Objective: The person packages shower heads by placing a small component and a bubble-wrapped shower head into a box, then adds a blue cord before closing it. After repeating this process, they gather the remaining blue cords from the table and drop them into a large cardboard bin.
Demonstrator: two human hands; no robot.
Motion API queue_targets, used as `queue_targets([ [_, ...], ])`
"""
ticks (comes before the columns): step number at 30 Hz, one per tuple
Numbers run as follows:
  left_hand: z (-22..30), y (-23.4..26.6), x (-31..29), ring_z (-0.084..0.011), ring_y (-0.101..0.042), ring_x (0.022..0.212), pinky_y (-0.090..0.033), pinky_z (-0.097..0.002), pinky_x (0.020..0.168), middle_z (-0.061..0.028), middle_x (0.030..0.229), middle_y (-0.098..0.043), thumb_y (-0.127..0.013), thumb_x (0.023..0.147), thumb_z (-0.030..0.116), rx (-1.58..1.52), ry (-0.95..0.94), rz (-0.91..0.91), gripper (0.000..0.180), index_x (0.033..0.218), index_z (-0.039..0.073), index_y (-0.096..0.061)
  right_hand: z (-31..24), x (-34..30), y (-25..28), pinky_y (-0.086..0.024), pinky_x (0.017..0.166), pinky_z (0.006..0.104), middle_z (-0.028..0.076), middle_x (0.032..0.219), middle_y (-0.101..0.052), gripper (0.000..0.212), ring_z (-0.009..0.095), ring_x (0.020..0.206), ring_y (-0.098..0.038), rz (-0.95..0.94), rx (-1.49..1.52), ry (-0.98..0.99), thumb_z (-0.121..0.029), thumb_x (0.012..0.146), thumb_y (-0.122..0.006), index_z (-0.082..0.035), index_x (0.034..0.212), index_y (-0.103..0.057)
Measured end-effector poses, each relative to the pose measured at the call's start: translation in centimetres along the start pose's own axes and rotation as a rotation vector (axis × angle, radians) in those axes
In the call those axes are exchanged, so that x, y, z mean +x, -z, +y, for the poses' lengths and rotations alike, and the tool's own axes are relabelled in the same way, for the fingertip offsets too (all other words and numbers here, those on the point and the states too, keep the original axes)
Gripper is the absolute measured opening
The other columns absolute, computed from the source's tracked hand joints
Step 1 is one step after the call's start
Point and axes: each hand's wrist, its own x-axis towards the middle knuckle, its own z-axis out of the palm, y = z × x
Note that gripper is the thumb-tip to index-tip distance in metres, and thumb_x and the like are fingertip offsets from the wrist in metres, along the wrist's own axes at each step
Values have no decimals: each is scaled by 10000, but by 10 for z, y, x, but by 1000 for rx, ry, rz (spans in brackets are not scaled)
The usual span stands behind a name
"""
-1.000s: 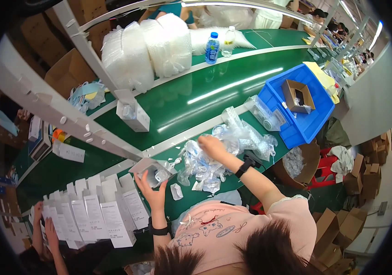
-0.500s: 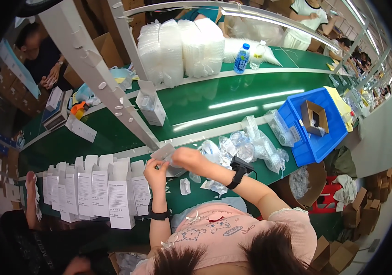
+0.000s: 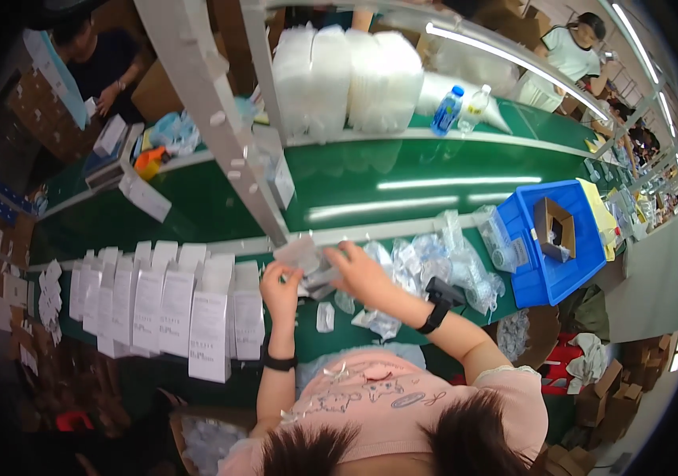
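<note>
A white carton (image 3: 298, 252) stands tilted at the bench edge between my hands, its flap up and a clear plastic piece showing at its mouth. My left hand (image 3: 279, 292) pinches the carton's near left side with thumb and fingertips. On its right, my right hand (image 3: 355, 274) has its fingers bent but apart, close to the carton's opening; motion blurs the tips. Right of my hands lies a heap of clear plastic-wrapped parts (image 3: 414, 262). A small clear-wrapped piece (image 3: 325, 316) rests on the green bench in front of my hands.
Several upright white cartons (image 3: 166, 305) with raised flaps stand in rows on the left. A blue crate (image 3: 523, 270) holding a brown box (image 3: 553, 230) sits at right. A grey post (image 3: 224, 135) rises behind my hands. Bubble-wrap stacks (image 3: 311, 87) and bottles (image 3: 448, 111) stand across the bench.
My right hand has drawn back from the carton's mouth, so its fingers now show. My left hand stays at the carton. The view has shifted slightly, and the hand at far left is gone.
</note>
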Motion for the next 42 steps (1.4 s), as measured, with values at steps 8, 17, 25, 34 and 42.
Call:
queue_targets([
  [8, 14, -7, 10, -293, -562, 807, -424, -324, 729, -148, 801, -575, -680, 607, 52, 7, -46, -2, 159, 661, -23, -551, 12, 10, -13, -444, 735, 362, 72, 884, -532, 293, 296, 801, -512, -21, 378, 46, -89, 666, -658, -56, 931, -539],
  [17, 17, -6, 1, -264, -562, 799, -417, -307, 713, -124, 783, -569, -672, 621, 35, -42, -56, -4, 133, 655, -20, -556, 3, 8, -14, -357, 882, 433, 41, 885, -522, 388, 248, 997, -436, -241, 28, 234, -131, 617, -697, -75, 968, -541],
  [25, 22, -5, 4, -253, -553, 792, -413, -299, 712, -115, 787, -563, -669, 629, 33, -66, -16, 26, 137, 651, -24, -547, 5, -21, 18, -379, 830, 435, 54, 859, -518, 341, 248, 925, -491, -290, 484, -496, -114, 625, -692, -62, 925, -539],
  [34, 17, -8, 8, -227, -553, 781, -410, -292, 701, -96, 820, -572, -665, 643, 42, -61, -35, 29, 127, 637, -13, -551, -1, 12, -14, -377, 840, 421, 45, 764, -523, 244, 221, 899, -495, -36, 89, 236, -148, 655, -686, -69, 852, -565],
  [42, -6, 24, -14, -282, -424, 1111, -359, -367, 894, -164, 1208, -430, -668, 705, 118, -342, -84, 136, 527, 1146, 4, -404, 29, 5, -14, -276, 958, 449, 93, 1012, -514, 576, 262, 1054, -419, 10, 205, 300, -256, 603, -738, -67, 1104, -524],
])
